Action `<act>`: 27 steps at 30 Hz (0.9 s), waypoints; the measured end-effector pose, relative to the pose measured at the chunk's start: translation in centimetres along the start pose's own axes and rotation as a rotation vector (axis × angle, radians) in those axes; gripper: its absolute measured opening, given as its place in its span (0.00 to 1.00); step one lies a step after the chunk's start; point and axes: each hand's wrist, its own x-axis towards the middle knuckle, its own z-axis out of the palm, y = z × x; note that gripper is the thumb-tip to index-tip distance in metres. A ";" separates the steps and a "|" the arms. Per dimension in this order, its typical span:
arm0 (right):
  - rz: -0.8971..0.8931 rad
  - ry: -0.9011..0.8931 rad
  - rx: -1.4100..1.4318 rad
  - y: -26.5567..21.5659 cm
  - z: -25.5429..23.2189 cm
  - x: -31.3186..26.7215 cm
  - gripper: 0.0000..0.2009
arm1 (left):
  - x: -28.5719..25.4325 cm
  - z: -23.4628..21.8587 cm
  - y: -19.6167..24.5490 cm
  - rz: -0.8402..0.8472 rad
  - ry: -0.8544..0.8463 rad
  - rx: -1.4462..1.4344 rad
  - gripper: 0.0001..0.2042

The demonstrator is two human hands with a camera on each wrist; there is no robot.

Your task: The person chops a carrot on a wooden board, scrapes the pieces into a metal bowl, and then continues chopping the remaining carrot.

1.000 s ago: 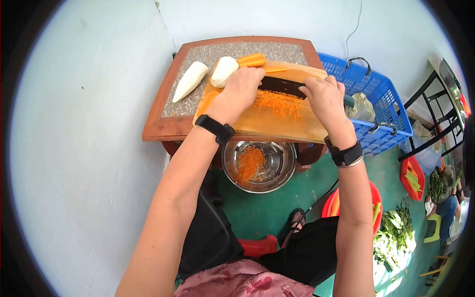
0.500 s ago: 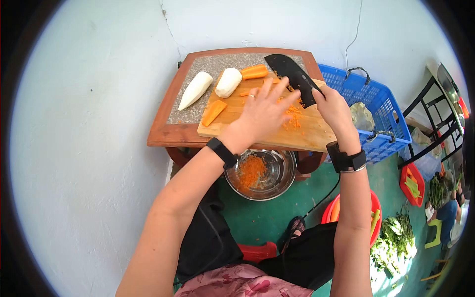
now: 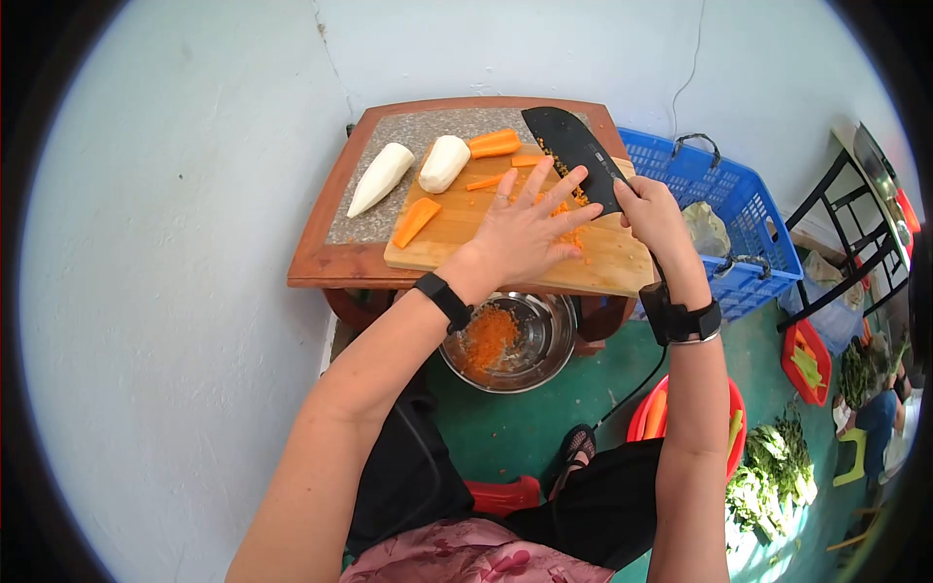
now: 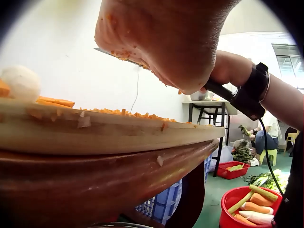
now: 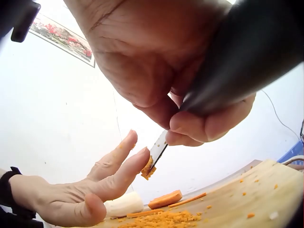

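My right hand [image 3: 653, 219] grips the handle of a black cleaver [image 3: 573, 151], its blade raised over the board's right part and slanting toward the back. Bits of chopped carrot cling along the blade's edge. With fingers spread, my left hand [image 3: 520, 233] hovers over the finely chopped carrot [image 5: 164, 219], palm down, fingertips close to the blade. Orange crumbs stick to its palm in the left wrist view. On the wooden cutting board [image 3: 612, 260] lie a carrot chunk [image 3: 418, 222], thin carrot slices [image 3: 486, 182] and a peeled white radish piece [image 3: 445, 163].
A longer white radish [image 3: 380, 179] lies on the small table [image 3: 330, 264]. Below stands a steel bowl [image 3: 562, 350] with chopped carrot inside. A blue crate [image 3: 758, 214] is at the right, and a red bucket [image 4: 228, 209] of vegetables sits on the floor.
Earlier both hands held the cleaver down on the carrot. The left hand has let go and spread over the board, while the right has lifted and turned the blade away.
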 end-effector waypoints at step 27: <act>-0.009 -0.079 -0.124 0.4 -0.7 -0.8 0.18 | 0.5 -0.3 -0.2 -0.076 -0.009 -0.110 0.34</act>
